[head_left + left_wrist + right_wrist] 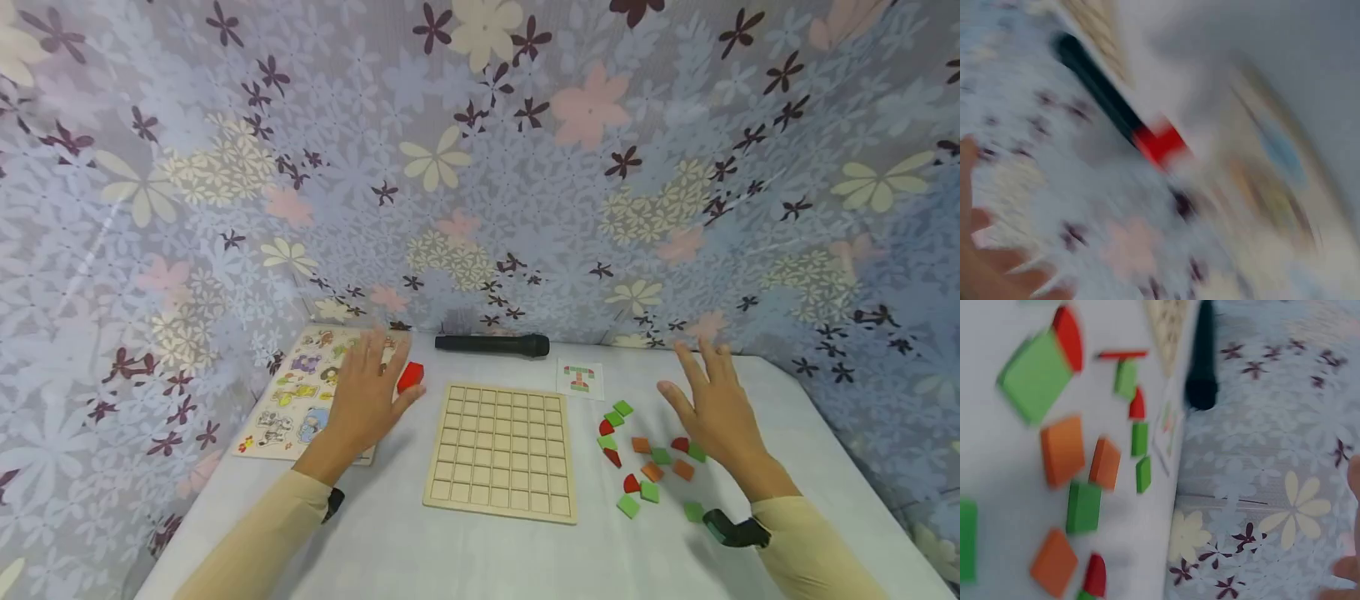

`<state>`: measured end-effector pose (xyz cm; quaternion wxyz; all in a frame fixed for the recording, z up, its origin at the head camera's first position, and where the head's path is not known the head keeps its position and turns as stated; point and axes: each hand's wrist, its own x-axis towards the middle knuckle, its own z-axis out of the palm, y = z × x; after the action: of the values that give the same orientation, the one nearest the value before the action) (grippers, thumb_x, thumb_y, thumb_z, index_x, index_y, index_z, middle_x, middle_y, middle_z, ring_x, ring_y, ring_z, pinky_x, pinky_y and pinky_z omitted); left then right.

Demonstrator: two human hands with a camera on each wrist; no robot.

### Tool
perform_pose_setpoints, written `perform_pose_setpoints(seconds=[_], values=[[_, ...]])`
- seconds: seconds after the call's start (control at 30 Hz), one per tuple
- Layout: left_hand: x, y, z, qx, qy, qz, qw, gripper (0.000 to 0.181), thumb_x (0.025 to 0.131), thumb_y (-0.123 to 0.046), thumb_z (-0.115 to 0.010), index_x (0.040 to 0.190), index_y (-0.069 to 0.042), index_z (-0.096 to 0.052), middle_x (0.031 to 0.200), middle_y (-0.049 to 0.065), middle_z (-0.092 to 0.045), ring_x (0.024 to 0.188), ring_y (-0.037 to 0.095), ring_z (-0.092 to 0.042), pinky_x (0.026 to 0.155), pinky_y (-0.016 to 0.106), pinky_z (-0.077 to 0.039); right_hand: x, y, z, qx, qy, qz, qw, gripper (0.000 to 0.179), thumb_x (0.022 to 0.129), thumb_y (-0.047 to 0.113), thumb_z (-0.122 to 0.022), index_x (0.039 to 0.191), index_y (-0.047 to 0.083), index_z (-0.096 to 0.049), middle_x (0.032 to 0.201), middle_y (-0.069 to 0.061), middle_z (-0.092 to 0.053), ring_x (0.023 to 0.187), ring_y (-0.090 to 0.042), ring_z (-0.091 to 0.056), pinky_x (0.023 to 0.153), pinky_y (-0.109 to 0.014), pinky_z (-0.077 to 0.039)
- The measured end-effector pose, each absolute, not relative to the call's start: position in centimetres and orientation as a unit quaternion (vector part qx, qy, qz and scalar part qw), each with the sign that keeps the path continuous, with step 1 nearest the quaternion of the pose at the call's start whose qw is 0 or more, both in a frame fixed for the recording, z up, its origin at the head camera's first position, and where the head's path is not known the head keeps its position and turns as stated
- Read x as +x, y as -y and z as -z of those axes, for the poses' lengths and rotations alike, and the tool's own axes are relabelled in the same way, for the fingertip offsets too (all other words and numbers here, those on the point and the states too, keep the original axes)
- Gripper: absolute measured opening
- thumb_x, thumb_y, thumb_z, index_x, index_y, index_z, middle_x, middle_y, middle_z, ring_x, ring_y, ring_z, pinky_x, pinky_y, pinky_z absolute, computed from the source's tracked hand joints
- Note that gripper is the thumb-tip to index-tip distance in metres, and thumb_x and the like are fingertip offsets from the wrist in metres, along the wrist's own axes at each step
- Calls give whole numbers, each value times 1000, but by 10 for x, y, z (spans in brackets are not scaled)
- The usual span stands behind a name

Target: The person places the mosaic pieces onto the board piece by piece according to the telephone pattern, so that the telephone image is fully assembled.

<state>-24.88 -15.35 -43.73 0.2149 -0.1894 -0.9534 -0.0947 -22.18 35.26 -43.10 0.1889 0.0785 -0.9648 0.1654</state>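
Both hands are raised over the white table with fingers spread, holding nothing. In the head view the left hand (pixel 367 392) overlaps a wooden animal puzzle board (pixel 281 408), with a red block (pixel 411 377) just right of its fingers. Over the right side, the right hand (pixel 716 408) hovers beside scattered green, orange and red pieces. Among them are a green square (pixel 628 505), an orange square (pixel 683 470) and a red quarter-round piece (pixel 632 483). Between the hands lies a wooden grid board (pixel 501 450), its square cells bare. The left wrist view is blurred.
A black microphone (pixel 491 345) lies along the back of the table, before the flowered cloth (pixel 525 208). Right of it is a small white pattern card (pixel 580 379) showing a red and green T-like figure. Dark bands with cameras are on both wrists.
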Motion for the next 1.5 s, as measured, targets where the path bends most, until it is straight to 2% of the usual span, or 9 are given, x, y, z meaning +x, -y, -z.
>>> perform_pose_setpoints(seconds=[0.1,0.2,0.3,0.43,0.53,0.67,1.1,1.2,1.5], values=[[-228,136,435,-197,949,210,126,66,100,-45,-63,153,-11,-46,156,19,-45,141,43,-45,109,61,-41,-216,-360,432,61,938,-303,154,76,106,43,-53,165,15,-13,161,-31,-27,141,-55,-35,102,-70,-40],[-211,122,440,-182,939,291,25,59,98,-39,-67,148,-11,-55,143,17,-60,125,36,-60,99,55,-51,-211,-365,435,20,904,-413,112,83,104,44,-56,166,17,-8,155,-31,-37,124,-37,-58,88,-44,-59],[-202,118,452,-173,933,312,-54,59,94,-35,-73,145,-10,-58,129,17,-66,109,31,-66,88,50,-55,-208,-372,442,-19,883,-461,89,85,102,42,-60,165,12,-11,152,-32,-40,115,-22,-60,75,-24,-59],[-192,118,470,-172,931,301,-119,66,87,-31,-81,143,-5,-58,110,14,-64,93,25,-62,81,47,-54,-204,-392,458,-58,887,-456,48,83,102,40,-61,162,3,-16,152,-35,-36,120,-38,-57,74,-25,-58],[-186,115,479,-171,930,298,-132,69,83,-30,-84,141,-1,-59,97,8,-58,84,20,-54,74,40,-51,-198,-412,474,-90,895,-437,-11,82,103,36,-61,160,-2,-16,152,-38,-32,123,-48,-53,76,-29,-58],[-183,113,484,-164,927,311,-133,71,81,-27,-86,140,1,-58,88,4,-54,78,17,-49,65,33,-44,-193,-430,491,-133,896,-418,-69,83,98,27,-67,158,-6,-20,149,-39,-33,112,-40,-58,73,-30,-55],[-183,112,484,-160,928,307,-136,81,76,-24,-89,144,3,-53,80,0,-53,73,14,-48,61,28,-38,-201,-426,496,-119,925,-348,-92,72,92,23,-73,146,-12,-40,144,-41,-39,129,-56,-42,101,-65,-44],[-184,112,484,-161,931,300,-130,82,75,-24,-90,144,3,-53,80,0,-54,73,13,-48,61,27,-39,-202,-424,497,-117,930,-337,-86,69,92,21,-73,145,-12,-43,144,-41,-40,130,-56,-41,103,-67,-41],[-185,112,482,-161,933,293,-128,80,76,-25,-89,144,-1,-54,91,2,-57,79,16,-51,69,34,-46,-201,-420,495,-105,937,-322,-87,69,91,27,-74,143,-8,-47,133,-39,-49,113,-48,-53,86,-56,-52]])
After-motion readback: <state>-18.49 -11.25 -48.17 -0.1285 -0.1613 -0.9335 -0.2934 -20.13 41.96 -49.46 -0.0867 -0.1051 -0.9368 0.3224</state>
